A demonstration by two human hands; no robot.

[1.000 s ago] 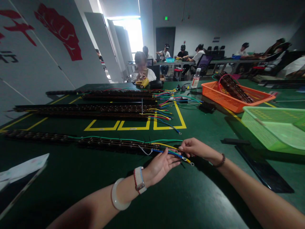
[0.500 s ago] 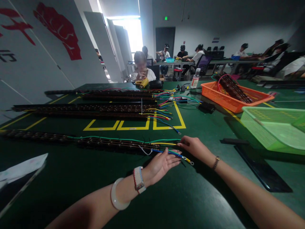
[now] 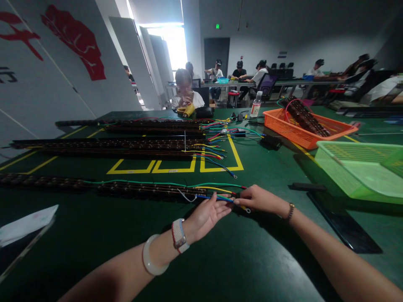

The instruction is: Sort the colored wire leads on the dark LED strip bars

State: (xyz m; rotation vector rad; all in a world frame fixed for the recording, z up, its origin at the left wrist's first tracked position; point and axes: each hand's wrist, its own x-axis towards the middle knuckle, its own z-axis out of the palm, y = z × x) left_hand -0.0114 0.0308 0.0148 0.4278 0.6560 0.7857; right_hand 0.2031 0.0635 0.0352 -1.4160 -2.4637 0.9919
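A long dark cable bundle (image 3: pixel 138 187) with light ties along it lies across the near part of the table. From its right end come green, yellow and blue wires. My left hand (image 3: pixel 209 216) is palm up, with fingers stretched under the blue wire (image 3: pixel 217 198) and the green one beside it, and the thumb over them. My right hand (image 3: pixel 260 201) pinches the wires' ends just beyond my left fingertips. A ring terminal (image 3: pixel 248 210) with a yellow sleeve sticks out below it. The yellow wire (image 3: pixel 214 189) runs to a red-sleeved end behind my fingers.
More cable bundles (image 3: pixel 126 144) lie farther back beside yellow tape outlines (image 3: pixel 173 170). To the right are an orange basket (image 3: pixel 283 133), a green basket (image 3: pixel 340 172), a black phone-like slab (image 3: pixel 344 224) and a bottle (image 3: pixel 256 105). A person (image 3: pixel 185 98) sits across the table.
My right hand has moved from the green and yellow wires down to the blue wire's end, now covering its terminal. My left hand stays under the wires. The view has shifted slightly.
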